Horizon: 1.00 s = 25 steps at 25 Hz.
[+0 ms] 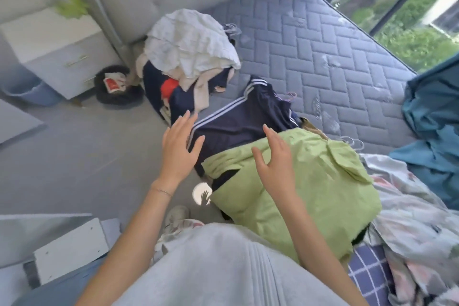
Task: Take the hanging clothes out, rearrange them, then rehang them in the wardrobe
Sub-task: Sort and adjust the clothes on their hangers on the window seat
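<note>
Both hands hovered spread above the clothes at the mattress edge, and neither held anything. The left hand (181, 143) had straight, fanned fingers over the near side of a navy garment (238, 124). The right hand (274, 160) hung with loosely curved fingers over a green garment (305, 181). Whether either palm touched cloth could not be told.

The only printed thing was a red-and-white packet (113, 84), far out at nine o'clock from the clothes inside a black round basket (134, 97). Its marking was too blurred to read.

The navy garment lay crumpled at the middle of the view, with white stripes running along its edges toward one o'clock. The green garment, pale lime and creased, overlapped its near end at five o'clock, with dark fabric showing beneath. At eleven o'clock from the navy garment sat a pile of clothes (191, 57), a crinkled white piece on top of cream, navy and red ones. Thin hangers (354, 143) poked out at two o'clock of the green garment. All of this lay on a grey-blue mattress (335, 40) quilted in herringbone, with floral bedding (409, 206) at four o'clock.
</note>
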Available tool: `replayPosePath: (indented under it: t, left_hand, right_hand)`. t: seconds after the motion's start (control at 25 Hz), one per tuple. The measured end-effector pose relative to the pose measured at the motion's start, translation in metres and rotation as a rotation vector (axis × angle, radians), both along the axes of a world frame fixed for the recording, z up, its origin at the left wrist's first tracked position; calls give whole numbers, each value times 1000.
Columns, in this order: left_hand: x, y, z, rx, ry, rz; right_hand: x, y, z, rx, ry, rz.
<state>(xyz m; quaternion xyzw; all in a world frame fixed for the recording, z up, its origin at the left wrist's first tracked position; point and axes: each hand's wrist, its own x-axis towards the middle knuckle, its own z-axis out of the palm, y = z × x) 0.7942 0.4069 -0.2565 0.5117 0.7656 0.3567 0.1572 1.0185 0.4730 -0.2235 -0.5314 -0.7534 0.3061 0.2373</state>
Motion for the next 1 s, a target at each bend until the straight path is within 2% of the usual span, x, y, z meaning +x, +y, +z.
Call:
replayPosePath:
  t: [0.16,0.52,0.76,1.0]
  left_hand:
    - [-84,-25,11,29,6,65]
    - [-257,-27,26,30,-7,79]
    - [-333,37,18,8,-6,54]
    - [-412,149,4,-50,31,11]
  right_hand:
    - [-91,-4,4,31,-5,95]
    - [-277,11,12,67,6,108]
    - [-341,73,0,63,-64,105]
    - [-409,183,-22,-2,-50,81]
